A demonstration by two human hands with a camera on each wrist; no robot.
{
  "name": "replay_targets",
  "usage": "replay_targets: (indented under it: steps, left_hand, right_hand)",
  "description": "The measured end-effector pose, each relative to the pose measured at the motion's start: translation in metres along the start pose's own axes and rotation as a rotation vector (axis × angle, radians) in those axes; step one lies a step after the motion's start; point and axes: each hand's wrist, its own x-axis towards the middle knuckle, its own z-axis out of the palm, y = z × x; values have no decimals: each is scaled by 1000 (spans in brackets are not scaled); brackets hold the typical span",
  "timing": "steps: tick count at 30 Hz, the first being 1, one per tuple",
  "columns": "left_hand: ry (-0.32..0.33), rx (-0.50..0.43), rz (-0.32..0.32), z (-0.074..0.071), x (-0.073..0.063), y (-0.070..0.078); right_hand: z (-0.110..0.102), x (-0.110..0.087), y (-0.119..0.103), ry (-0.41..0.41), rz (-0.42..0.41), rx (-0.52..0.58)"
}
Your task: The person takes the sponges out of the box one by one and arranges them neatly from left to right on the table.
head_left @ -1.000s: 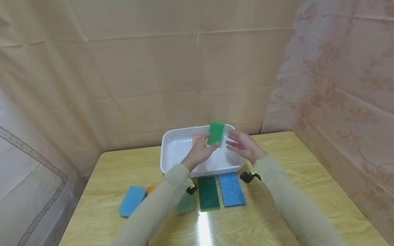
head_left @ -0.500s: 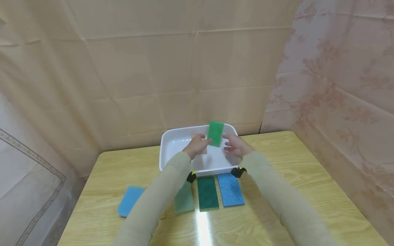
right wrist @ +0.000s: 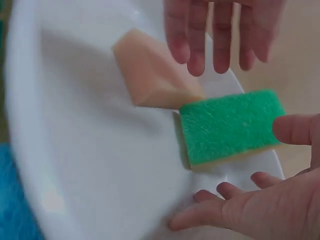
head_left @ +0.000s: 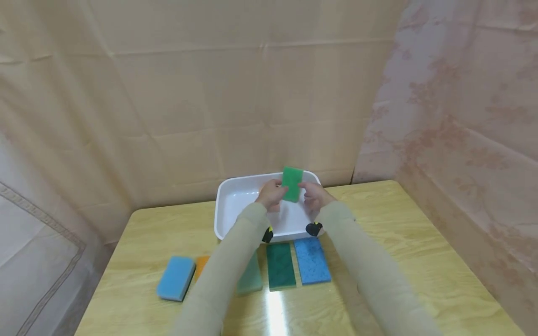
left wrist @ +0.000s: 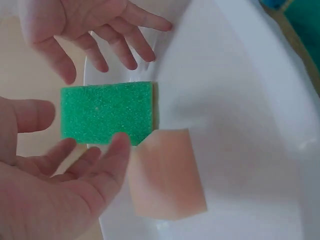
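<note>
A green sponge (head_left: 292,185) with a pale yellow back stands on edge at the far side of the white tray (head_left: 222,219), rising over its rim. Close beside it in the tray lies a folded-looking peach sponge (left wrist: 167,175). My left hand (head_left: 272,193) is on the green sponge's left; in the left wrist view one fingertip overlaps its lower edge. On the other side, my right hand (head_left: 314,196) has its thumb (right wrist: 295,129) over the sponge's edge, with the other fingers extended apart from it. Neither hand curls round the sponge.
In front of the tray lie a pale green sponge (head_left: 250,275), a dark green pad (head_left: 280,266) and a speckled blue sponge (head_left: 312,260). Further left are a light blue sponge (head_left: 176,278) and an orange one (head_left: 201,265), partly behind the left sleeve. A beige curtain (head_left: 235,116) hangs behind the table.
My right hand has moved left, up to the green sponge's edge. My left hand has shifted slightly and turned. The sponge keeps its place against the tray.
</note>
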Motion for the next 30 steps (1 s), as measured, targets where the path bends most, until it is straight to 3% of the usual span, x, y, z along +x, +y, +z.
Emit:
replay_targets:
  steps: [4, 6, 14, 19, 24, 30]
  left_hand:
    - [44, -61, 18, 6, 10, 3]
    - [44, -105, 9, 9, 14, 4]
    - [29, -198, 2, 22, 22, 6]
    - [28, -285, -12, 27, 29, 1]
    - [31, -298, -77, 21, 36, -10]
    - [7, -275, -64, 10, 38, -16]
  right_hand:
    - [-3, 0, 1, 32, 46, 172]
    - [-3, 1, 2, 47, 38, 198]
    - [9, 9, 1, 74, 5, 177]
    - [11, 13, 2, 140, -47, 170]
    - [13, 13, 4, 129, -63, 164]
    - [16, 14, 5, 89, -61, 163]
